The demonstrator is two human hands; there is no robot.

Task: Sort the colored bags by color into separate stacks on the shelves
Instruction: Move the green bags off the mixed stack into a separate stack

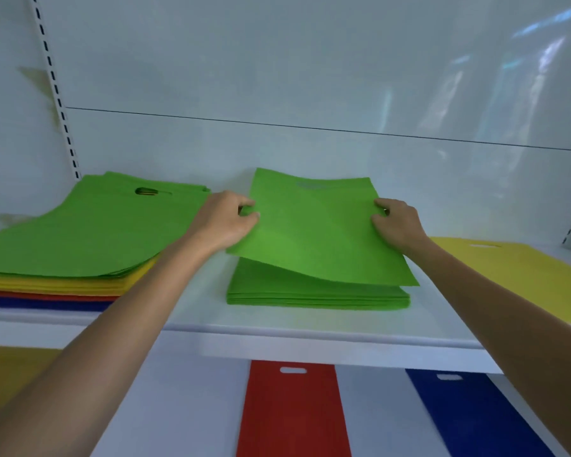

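Note:
A flat green bag (pixel 317 232) hangs just above a neat stack of green bags (pixel 317 296) in the middle of the upper shelf. My left hand (pixel 226 222) pinches its left edge and my right hand (pixel 398 222) pinches its right edge. At the left lies a mixed pile (pixel 80 232) with green bags on top and yellow, red and blue layers beneath. A yellow bag (pixel 521 272) lies flat at the right of the same shelf. On the lower shelf lie a red bag (pixel 292 413) and a blue bag (pixel 475 420).
The white upper shelf (pixel 310 338) has a rounded front edge, with a glossy white back panel (pixel 310 77) behind it. A slotted upright (pixel 58 97) runs up the left side. A yellowish patch (pixel 10 374) shows at the lower left.

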